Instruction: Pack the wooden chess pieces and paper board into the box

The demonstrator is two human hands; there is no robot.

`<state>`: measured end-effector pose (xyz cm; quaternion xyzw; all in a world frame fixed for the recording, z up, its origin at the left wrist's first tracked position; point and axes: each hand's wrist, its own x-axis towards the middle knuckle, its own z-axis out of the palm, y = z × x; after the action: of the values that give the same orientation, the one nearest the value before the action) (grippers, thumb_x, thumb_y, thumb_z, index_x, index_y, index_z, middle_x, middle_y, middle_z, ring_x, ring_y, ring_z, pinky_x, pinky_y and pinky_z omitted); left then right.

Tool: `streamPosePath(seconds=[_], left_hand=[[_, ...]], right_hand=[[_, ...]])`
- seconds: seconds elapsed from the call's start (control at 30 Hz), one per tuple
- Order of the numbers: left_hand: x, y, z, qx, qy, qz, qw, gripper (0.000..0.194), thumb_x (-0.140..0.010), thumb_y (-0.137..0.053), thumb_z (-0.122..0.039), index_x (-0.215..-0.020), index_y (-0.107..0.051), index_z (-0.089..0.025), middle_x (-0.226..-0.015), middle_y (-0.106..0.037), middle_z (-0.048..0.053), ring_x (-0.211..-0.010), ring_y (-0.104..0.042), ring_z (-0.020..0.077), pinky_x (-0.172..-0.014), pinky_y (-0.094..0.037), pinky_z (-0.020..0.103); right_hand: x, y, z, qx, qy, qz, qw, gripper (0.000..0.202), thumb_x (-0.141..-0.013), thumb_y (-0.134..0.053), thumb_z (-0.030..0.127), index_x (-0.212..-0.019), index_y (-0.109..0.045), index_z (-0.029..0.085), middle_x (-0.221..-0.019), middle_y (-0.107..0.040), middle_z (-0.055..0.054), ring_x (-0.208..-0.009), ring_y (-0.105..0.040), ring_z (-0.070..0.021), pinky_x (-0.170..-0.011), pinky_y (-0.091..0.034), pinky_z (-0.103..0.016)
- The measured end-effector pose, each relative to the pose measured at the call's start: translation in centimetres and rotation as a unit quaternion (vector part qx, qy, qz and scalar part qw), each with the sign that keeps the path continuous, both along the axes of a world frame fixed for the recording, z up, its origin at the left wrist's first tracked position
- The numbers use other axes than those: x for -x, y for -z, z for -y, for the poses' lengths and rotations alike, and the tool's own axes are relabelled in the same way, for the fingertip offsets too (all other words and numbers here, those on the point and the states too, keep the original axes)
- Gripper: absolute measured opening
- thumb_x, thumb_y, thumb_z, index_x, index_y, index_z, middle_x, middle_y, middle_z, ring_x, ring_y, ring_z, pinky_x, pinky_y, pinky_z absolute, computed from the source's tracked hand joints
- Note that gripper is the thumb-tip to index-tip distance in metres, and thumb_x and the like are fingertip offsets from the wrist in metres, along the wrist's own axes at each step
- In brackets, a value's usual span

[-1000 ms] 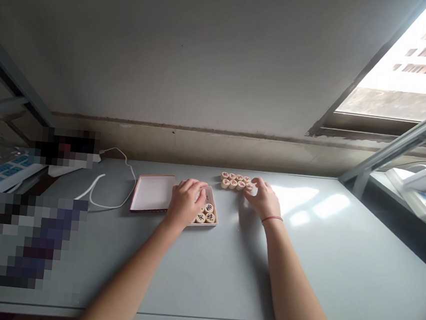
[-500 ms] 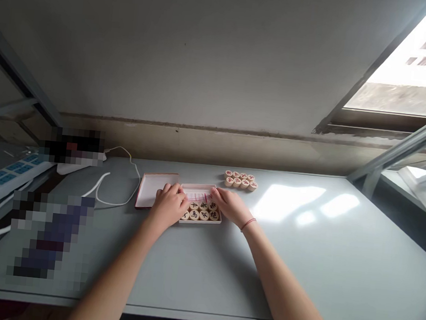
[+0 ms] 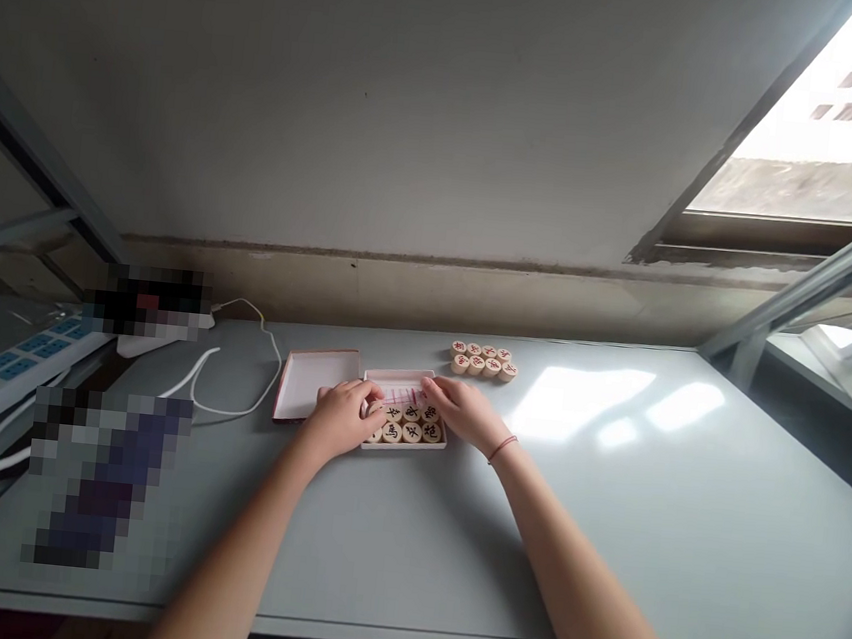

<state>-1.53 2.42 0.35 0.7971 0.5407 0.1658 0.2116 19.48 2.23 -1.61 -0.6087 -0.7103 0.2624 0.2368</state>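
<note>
A shallow white box [image 3: 406, 446] lies on the grey table, with several round pieces [image 3: 412, 433] marked in black in its front part. A sheet with red lines [image 3: 405, 396] shows in its back part. My left hand [image 3: 341, 417] rests over the box's left side, fingers bent at the pieces there; whether it grips one is hidden. My right hand [image 3: 466, 412] is at the box's right back corner, its fingers closed on the edge. The open lid [image 3: 319, 382] lies left of the box, partly behind my left hand.
Several red-marked pieces [image 3: 483, 361] stand in two rows behind my right hand. A white cable [image 3: 228, 411] curls left of the lid. A power strip [image 3: 23, 351] lies at the far left. Metal bars rise at both sides, and a wall backs the table [image 3: 404, 548].
The fingers of my left hand have shifted slightly right and down over the pieces. My right hand stays at the box's corner. The whole view has moved a little.
</note>
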Motion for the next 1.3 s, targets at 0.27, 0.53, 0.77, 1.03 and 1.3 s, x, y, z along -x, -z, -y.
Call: streamPosePath(seconds=[0.27, 0.53, 0.77, 1.03, 1.3], left_hand=[[0.5, -0.2, -0.5, 0.053, -0.076, 0.201, 0.975, 0.036, -0.078, -0.058, -0.037, -0.11, -0.061, -0.021, -0.09, -0.066, 0.001, -0.065, -0.058, 0.0124, -0.064, -0.046, 0.025], [-1.6, 0.1, 0.1, 0.205, -0.07, 0.449, 0.867, 0.036, -0.077, -0.066, -0.042, -0.101, -0.065, -0.016, -0.102, -0.07, 0.01, -0.099, -0.064, 0.0217, -0.088, -0.049, 0.035], [-1.4, 0.4, -0.1, 0.193, -0.129, 0.511, 0.828, 0.036, -0.07, -0.073, -0.037, -0.099, -0.06, -0.018, -0.085, -0.066, 0.002, -0.079, -0.066, 0.0147, -0.08, -0.055, 0.034], [-1.3, 0.6, -0.2, 0.151, -0.15, 0.478, 0.852, 0.036, -0.067, -0.07, -0.021, -0.102, -0.061, -0.018, -0.102, -0.063, 0.004, -0.084, -0.061, 0.0118, -0.077, -0.054, 0.027], [-1.7, 0.8, 0.4, 0.174, -0.113, 0.462, 0.862, 0.037, -0.075, -0.069, -0.035, -0.107, -0.062, -0.018, -0.092, -0.064, 0.003, -0.072, -0.062, 0.0114, -0.067, -0.055, 0.025]], right_hand=[[-0.4, -1.1, 0.3, -0.058, -0.007, -0.095, 0.994, 0.042, -0.084, -0.05, 0.054, -0.106, -0.058, 0.02, -0.072, -0.057, 0.0, -0.058, -0.049, -0.0125, -0.054, -0.04, -0.024], [3.3, -1.1, 1.7, -0.196, -0.063, -0.045, 0.978, 0.021, -0.087, -0.055, 0.033, -0.104, -0.06, 0.022, -0.087, -0.065, -0.003, -0.064, -0.057, -0.0126, -0.062, -0.046, -0.026], [-0.5, -1.8, 0.5, -0.232, 0.058, -0.023, 0.971, 0.024, -0.083, -0.054, 0.034, -0.099, -0.065, 0.02, -0.1, -0.064, -0.008, -0.061, -0.056, -0.013, -0.068, -0.05, -0.031], [-3.6, -0.4, 0.8, -0.057, 0.089, 0.123, 0.987, 0.009, -0.08, -0.053, 0.029, -0.079, -0.06, 0.023, -0.088, -0.067, -0.001, -0.062, -0.056, -0.0148, -0.059, -0.042, -0.028], [-2.8, 1.1, 0.1, -0.119, 0.139, 0.121, 0.976, 0.013, -0.085, -0.051, 0.028, -0.078, -0.06, 0.022, -0.088, -0.067, -0.004, -0.066, -0.058, -0.016, -0.058, -0.041, -0.027]])
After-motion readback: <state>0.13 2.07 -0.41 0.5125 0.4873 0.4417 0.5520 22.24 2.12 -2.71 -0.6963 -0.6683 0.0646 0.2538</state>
